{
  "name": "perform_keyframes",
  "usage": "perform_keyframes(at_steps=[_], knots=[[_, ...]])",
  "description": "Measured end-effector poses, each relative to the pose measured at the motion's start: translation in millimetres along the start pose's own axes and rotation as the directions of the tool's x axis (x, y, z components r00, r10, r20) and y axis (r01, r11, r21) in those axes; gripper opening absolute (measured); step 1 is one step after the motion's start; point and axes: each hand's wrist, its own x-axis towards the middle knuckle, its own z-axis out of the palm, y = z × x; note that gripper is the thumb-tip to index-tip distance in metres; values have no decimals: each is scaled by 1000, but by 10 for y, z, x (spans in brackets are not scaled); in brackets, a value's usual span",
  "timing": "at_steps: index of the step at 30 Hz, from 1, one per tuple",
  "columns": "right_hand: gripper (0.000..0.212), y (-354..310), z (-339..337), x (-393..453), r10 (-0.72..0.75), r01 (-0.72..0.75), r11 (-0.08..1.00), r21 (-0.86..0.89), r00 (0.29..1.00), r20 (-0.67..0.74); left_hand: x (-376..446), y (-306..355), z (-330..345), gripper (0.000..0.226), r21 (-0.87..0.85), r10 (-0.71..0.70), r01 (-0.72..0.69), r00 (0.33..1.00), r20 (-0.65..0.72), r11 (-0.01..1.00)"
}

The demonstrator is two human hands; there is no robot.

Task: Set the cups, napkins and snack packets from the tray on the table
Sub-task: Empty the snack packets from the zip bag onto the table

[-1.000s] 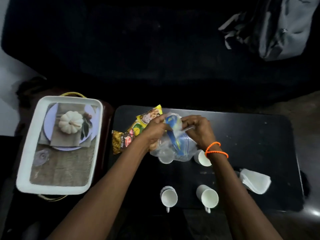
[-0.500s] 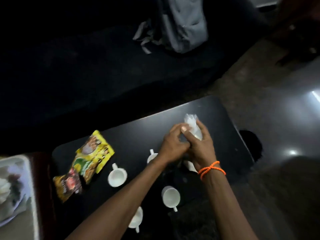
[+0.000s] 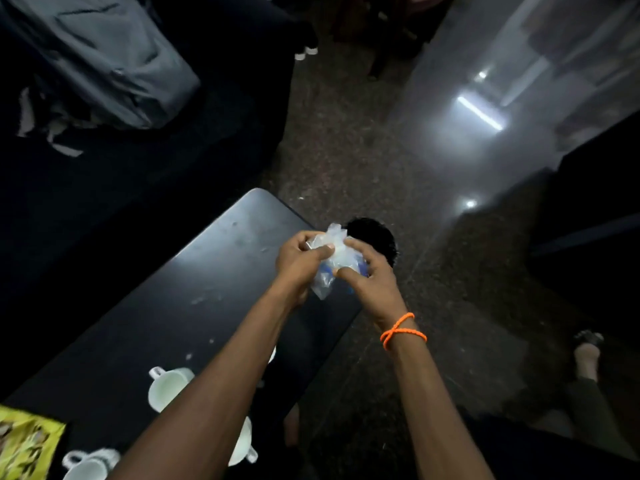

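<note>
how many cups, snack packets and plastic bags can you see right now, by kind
white cups: 4, two mostly hidden by the left arm
yellow snack packets: 1
clear plastic bags: 1, held in both hands
total: 6

The left forearm hides most of two white ceramic cups point(image 3: 242, 445) on the black tabletop point(image 3: 194, 271), the picture's edge cuts off the yellow printed snack packet point(image 3: 27, 441), and both hands point(image 3: 301, 261) cover much of the crumpled clear plastic bag point(image 3: 329, 251).

Hands: left hand point(image 3: 299, 261) and right hand point(image 3: 372, 273) are gripping a clear plastic bag point(image 3: 329, 258).
Tabletop point(image 3: 194, 271): is carrying white cups point(image 3: 168, 388) and a yellow packet point(image 3: 26, 445).
</note>
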Motion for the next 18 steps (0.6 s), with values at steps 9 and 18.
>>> perform_keyframes(at_steps=[9, 18], knots=[[62, 378, -802, 635, -446, 138, 779, -612, 807, -386, 385, 141, 739, 40, 253, 24, -80, 976, 216, 964], [107, 984, -1287, 1790, -57, -104, 396, -912, 989, -138, 366, -31, -150, 13, 46, 85, -89, 993, 85, 995]])
